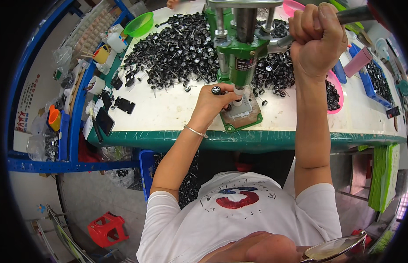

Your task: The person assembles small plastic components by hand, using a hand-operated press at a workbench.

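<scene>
A green hand press (243, 65) stands at the table's front edge, its ram pointing down at a pale fixture (238, 101). My left hand (206, 107) is closed at this fixture, its fingertips just under the ram. In it sits a small black wheel (216, 90) with a silvery hub; another dark round part shows below the fingers, partly hidden. My right hand (320, 41) is raised and wrapped round the lever handle (355, 15) of the press. Behind the press spreads a big heap of black wheels with thin metal axles (177, 52).
A green bowl (140, 25) stands at the back left, and a pink basin (333, 94) of wheels at the right. Farther right is a blue tray (374, 85). A phone-like black slab (105, 122) lies at the left edge. A blue shelf frame (74, 118) borders the left side.
</scene>
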